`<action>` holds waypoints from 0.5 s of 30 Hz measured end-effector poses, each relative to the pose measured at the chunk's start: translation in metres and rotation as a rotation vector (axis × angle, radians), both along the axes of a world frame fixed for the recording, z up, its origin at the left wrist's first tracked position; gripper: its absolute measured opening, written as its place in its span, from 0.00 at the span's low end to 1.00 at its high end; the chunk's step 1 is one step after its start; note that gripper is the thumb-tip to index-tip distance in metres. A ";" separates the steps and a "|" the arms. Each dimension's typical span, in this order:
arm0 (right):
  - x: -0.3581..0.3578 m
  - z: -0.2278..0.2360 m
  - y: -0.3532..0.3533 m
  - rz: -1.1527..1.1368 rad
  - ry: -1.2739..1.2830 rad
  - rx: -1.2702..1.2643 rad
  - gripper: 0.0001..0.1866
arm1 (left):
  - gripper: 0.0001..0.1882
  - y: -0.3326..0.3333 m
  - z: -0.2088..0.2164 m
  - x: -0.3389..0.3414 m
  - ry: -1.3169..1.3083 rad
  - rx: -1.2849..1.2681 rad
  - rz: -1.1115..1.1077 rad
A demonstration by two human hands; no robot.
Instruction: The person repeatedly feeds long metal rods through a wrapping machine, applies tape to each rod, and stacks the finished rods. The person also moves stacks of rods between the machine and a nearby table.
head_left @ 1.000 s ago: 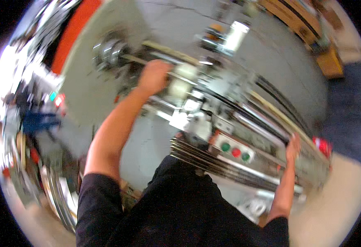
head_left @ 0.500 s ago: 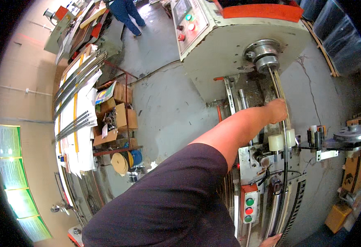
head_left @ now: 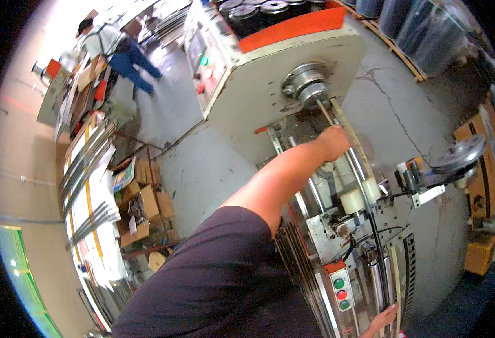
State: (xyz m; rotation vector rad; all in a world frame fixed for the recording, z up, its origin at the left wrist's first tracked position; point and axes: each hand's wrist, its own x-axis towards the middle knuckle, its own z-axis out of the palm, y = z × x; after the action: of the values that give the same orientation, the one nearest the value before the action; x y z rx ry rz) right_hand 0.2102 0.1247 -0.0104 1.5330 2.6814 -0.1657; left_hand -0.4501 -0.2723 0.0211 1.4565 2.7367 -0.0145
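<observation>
My left hand (head_left: 335,143) reaches out over the machine bed, its fingers closed around a long thin rod (head_left: 374,228). The rod's far end meets the round metal chuck (head_left: 309,84) on the pale machine housing (head_left: 259,93). Toward me, it runs past white rollers (head_left: 353,201) and along the bed, looking dark over this stretch. At the lower edge, my right hand (head_left: 380,322) is partly in view. Its fingers are bent over the near part of the rod, and the rest of that hand is cut off.
A control box with round buttons (head_left: 340,287) sits beside the bed. On the right, a bracket carries a metal wheel (head_left: 459,155). To the left, several rods (head_left: 92,160) lie on a white-covered rack near cardboard boxes (head_left: 146,208). A person (head_left: 115,50) stands at the back left.
The view has turned, so the machine sits farther left and tilted. My left hand is a little nearer the chuck, still gripping the rod. More of my right hand and the other person shows.
</observation>
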 end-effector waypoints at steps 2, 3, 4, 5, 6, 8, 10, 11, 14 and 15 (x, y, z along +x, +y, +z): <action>-0.002 0.001 -0.013 0.032 -0.009 0.018 0.36 | 0.10 0.000 0.000 -0.009 -0.021 -0.010 -0.024; -0.012 0.005 -0.023 0.032 0.006 0.022 0.35 | 0.11 0.000 0.002 -0.014 -0.028 -0.016 -0.031; -0.023 0.010 -0.033 0.037 0.018 0.023 0.35 | 0.11 -0.003 0.004 -0.018 -0.016 -0.007 -0.042; -0.033 0.016 -0.043 0.036 0.022 0.017 0.33 | 0.12 -0.006 0.004 -0.018 -0.009 0.001 -0.051; -0.042 0.023 -0.051 0.039 0.022 0.013 0.31 | 0.13 -0.008 0.004 -0.018 -0.006 0.010 -0.057; -0.039 0.018 -0.053 0.065 0.021 -0.005 0.30 | 0.13 -0.011 0.007 -0.016 0.010 0.033 -0.065; -0.033 0.008 -0.050 0.105 0.025 0.030 0.30 | 0.17 -0.010 0.006 -0.017 0.003 -0.010 -0.090; -0.031 0.001 -0.053 0.125 0.026 0.046 0.30 | 0.16 -0.011 0.006 -0.018 -0.008 -0.019 -0.098; -0.036 0.003 -0.067 0.170 0.080 0.120 0.28 | 0.16 -0.001 0.014 -0.014 -0.049 -0.105 -0.135; -0.041 0.004 -0.071 0.161 0.119 0.099 0.28 | 0.16 0.000 0.015 -0.011 -0.107 -0.122 -0.101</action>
State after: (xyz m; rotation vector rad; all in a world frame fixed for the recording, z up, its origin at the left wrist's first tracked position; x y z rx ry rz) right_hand 0.1691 0.0534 -0.0062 1.3629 2.9332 -0.1229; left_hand -0.4612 -0.2724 0.0360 1.5137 2.5290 -0.1025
